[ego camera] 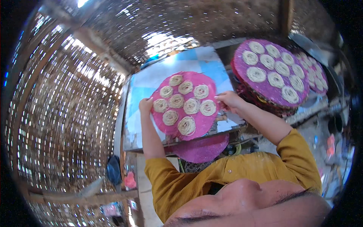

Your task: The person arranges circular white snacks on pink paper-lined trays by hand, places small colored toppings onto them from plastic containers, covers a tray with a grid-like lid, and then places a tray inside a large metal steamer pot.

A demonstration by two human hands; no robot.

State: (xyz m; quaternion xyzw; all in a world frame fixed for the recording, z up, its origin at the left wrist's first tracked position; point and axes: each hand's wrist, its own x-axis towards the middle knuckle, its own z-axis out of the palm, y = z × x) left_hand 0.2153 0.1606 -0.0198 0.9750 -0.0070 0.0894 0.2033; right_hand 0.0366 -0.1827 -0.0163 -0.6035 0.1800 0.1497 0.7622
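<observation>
Between my two hands is a round pink mat (204,122) bearing several coiled nests of pale noodles (176,101). My left hand (146,105) pinches its left rim, and my right hand (229,100) grips the right rim. The mat is over a table (136,119) with a worn blue and white checked top; whether it rests there or is slightly raised, I cannot tell. Its near rim comes close to the table's front edge. Below that edge, a second pink mat (202,149) without noodles shows in part, close to my body.
Right of the table stands a stack of round mats, its purple top mat (262,78) covered with noodle nests. Behind it is another laden mat (314,73). A woven bamboo wall (65,122) rises on the left, with a dark object (114,170) hanging near the table's corner.
</observation>
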